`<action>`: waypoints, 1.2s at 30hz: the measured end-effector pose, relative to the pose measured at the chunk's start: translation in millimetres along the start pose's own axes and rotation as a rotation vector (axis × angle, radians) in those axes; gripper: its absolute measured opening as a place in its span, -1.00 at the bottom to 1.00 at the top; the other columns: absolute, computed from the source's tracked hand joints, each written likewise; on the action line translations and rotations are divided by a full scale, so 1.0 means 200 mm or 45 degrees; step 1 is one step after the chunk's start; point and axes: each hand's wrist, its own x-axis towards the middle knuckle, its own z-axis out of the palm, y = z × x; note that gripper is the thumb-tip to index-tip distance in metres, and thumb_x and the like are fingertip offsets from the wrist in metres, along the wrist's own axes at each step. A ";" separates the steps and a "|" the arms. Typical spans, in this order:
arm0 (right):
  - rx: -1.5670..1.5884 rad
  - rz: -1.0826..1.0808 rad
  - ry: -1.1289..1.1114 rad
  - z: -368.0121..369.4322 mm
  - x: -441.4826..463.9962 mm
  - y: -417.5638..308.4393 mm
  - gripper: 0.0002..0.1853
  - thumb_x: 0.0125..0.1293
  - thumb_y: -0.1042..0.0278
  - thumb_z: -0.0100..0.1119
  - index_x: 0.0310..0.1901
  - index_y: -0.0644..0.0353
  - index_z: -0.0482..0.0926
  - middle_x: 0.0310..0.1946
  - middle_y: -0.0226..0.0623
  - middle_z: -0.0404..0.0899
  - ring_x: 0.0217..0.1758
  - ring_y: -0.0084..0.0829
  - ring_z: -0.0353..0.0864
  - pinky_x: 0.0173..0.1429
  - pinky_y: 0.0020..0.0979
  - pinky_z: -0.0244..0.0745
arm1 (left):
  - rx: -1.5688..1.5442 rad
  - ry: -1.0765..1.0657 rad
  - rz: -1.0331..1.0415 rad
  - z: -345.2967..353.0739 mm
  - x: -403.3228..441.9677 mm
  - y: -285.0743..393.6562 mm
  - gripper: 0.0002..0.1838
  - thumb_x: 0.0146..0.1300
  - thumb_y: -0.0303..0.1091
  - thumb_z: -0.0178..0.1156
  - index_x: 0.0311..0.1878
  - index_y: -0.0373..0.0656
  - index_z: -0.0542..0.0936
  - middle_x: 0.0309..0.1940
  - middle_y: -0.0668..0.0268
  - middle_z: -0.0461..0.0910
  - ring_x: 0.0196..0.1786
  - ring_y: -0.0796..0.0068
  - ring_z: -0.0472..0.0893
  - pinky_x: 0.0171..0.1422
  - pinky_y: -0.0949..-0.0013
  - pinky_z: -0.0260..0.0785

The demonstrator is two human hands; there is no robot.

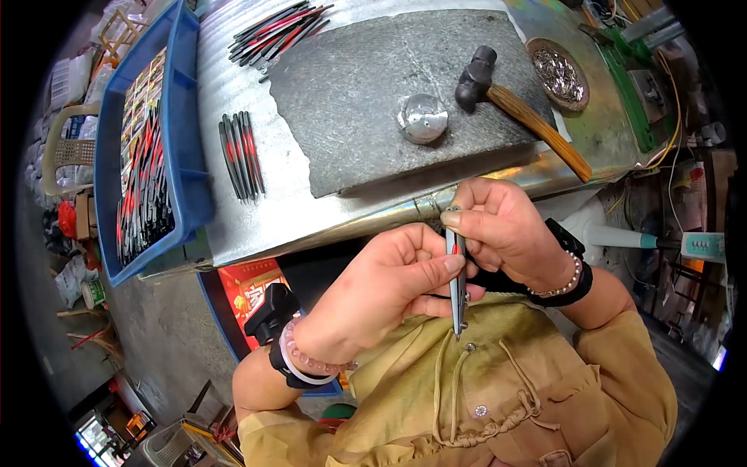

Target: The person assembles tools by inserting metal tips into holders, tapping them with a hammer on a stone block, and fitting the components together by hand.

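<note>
In front of my chest, a slim grey-and-black tapered piece (pixel 457 292) with a red patch is held upright, its narrow end pointing down. My left hand (pixel 381 280) is closed round its middle, thumb pressed on the red part. The thumb and forefinger of my right hand (pixel 502 233) pinch at its top end; whether a small part is also between those fingertips I cannot tell. Beyond my hands lies a thick grey stone slab (pixel 350 101). On it are a rounded silver metal block (pixel 423 119) and a hammer (pixel 537 128) with a wooden handle.
Left on the white-covered table (pixel 272 226) lies a short row of black-and-red strips (pixel 242 156); a bigger pile (pixel 276 31) is behind. A blue crate (pixel 187 132) holds many more. A bowl of small metal pins (pixel 559 74) and a green metal tool (pixel 638 93) stand right.
</note>
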 end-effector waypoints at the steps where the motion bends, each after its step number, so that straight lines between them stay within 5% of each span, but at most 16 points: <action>1: 0.004 0.007 -0.008 0.00 0.00 0.00 -0.81 0.30 0.34 0.15 -0.38 0.22 0.39 -0.64 -0.44 0.45 -0.74 -0.75 0.28 -0.70 -0.67 0.05 | -0.015 -0.003 -0.003 0.00 0.00 0.00 -0.89 0.36 -0.44 0.06 -0.23 -0.31 0.42 -0.10 0.04 0.55 -0.08 0.19 0.65 -0.06 0.33 0.61; 10: -0.046 -0.089 -0.052 0.02 -0.09 -0.08 -0.84 0.37 0.32 0.03 -0.30 0.21 0.35 -0.49 -0.33 0.54 -0.61 -0.68 0.36 -0.50 -0.66 0.27 | 0.302 0.011 0.140 0.09 -0.08 0.04 -0.91 0.35 -0.45 0.09 -0.21 -0.25 0.41 -0.17 0.27 0.56 -0.21 0.60 0.59 -0.25 0.62 0.44; 15: -0.160 -0.564 0.145 -0.10 -0.20 -0.41 -0.87 0.41 0.34 -0.05 -0.27 0.19 0.36 -0.53 -0.27 0.56 -0.70 -0.72 0.27 -0.59 -0.70 0.19 | 0.285 0.041 0.548 0.13 -0.15 0.06 -0.90 0.32 -0.58 0.05 -0.14 -0.25 0.37 -0.13 0.22 0.52 -0.04 0.42 0.60 -0.12 0.50 0.47; 19: -0.145 -0.779 0.228 -0.28 -0.17 -0.57 -0.84 0.40 0.29 0.00 -0.28 0.18 0.42 -0.58 -0.33 0.53 -0.75 -0.77 0.22 -0.67 -0.73 0.11 | 0.361 0.328 0.851 0.18 -0.16 0.09 -0.91 0.28 -0.51 0.04 -0.20 -0.24 0.35 -0.24 0.14 0.53 -0.20 0.25 0.67 -0.20 0.37 0.60; 22: -0.300 -0.742 0.288 -0.35 -0.14 -0.61 -0.82 0.39 0.26 0.03 -0.30 0.18 0.44 -0.59 -0.36 0.52 -0.76 -0.78 0.22 -0.69 -0.72 0.11 | 0.266 0.264 0.902 0.13 -0.17 0.13 -0.86 0.31 -0.56 0.04 -0.09 -0.24 0.36 -0.18 0.17 0.55 -0.11 0.33 0.63 -0.08 0.36 0.54; 36: -0.373 -0.721 0.369 -0.63 0.26 -0.89 -0.85 0.36 0.29 0.07 -0.31 0.18 0.45 -0.58 -0.41 0.52 -0.74 -0.79 0.30 -0.69 -0.69 0.22 | 0.035 0.264 0.952 0.03 -0.10 0.22 -0.85 0.35 -0.41 0.07 -0.07 -0.19 0.40 -0.25 0.20 0.57 -0.19 0.30 0.66 -0.16 0.34 0.60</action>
